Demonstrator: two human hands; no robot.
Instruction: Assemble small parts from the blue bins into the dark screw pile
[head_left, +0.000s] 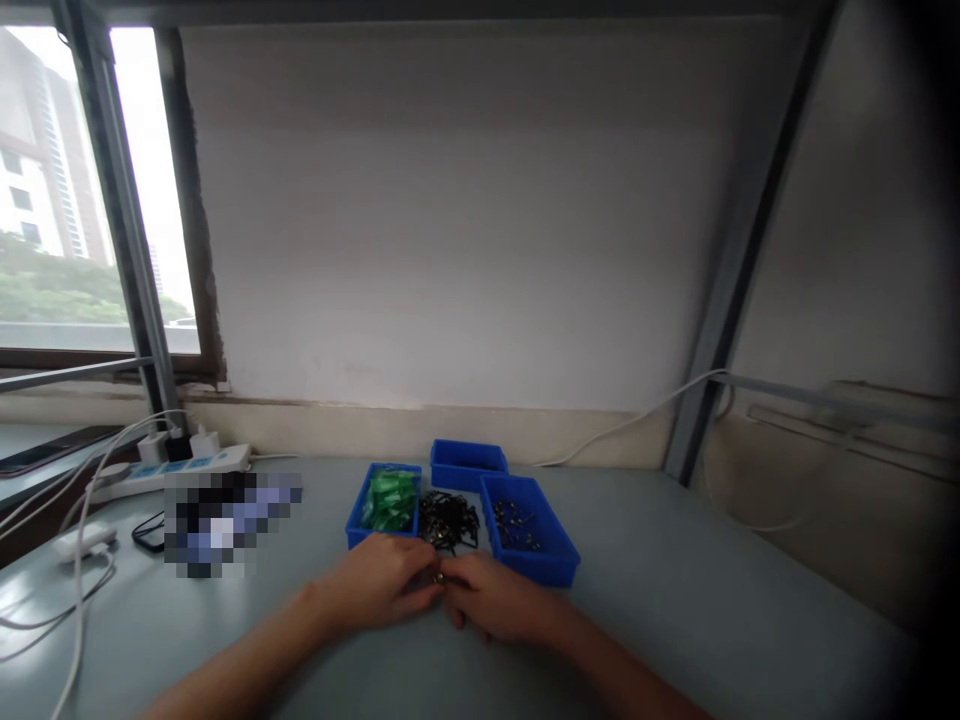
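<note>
Both hands meet over the bench (645, 560), in front of the pile and bins, with a small shiny piece (439, 577) at their joined fingertips. The left hand (379, 582) pinches it from one side with thumb and forefinger; the right hand (499, 600) closes on it from the other, its lower fingers curled beneath. The piece is too small and blurred to make out its form. Just beyond the fingers lies a loose heap of thin black pieces (448, 520), between a blue bin (352, 522) of green pieces (390, 500) on the left and a larger blue bin (546, 571) of small metal parts (517, 525) on the right. A third blue bin (469, 482) sits behind the heap, nearer the bench's far edge; its dark contents are unclear. Toward the bench's far left corner lie a white power strip (232, 459) with plugs in it, a pixelated patch and, nearer, a white adapter (84, 541) with cables.
</note>
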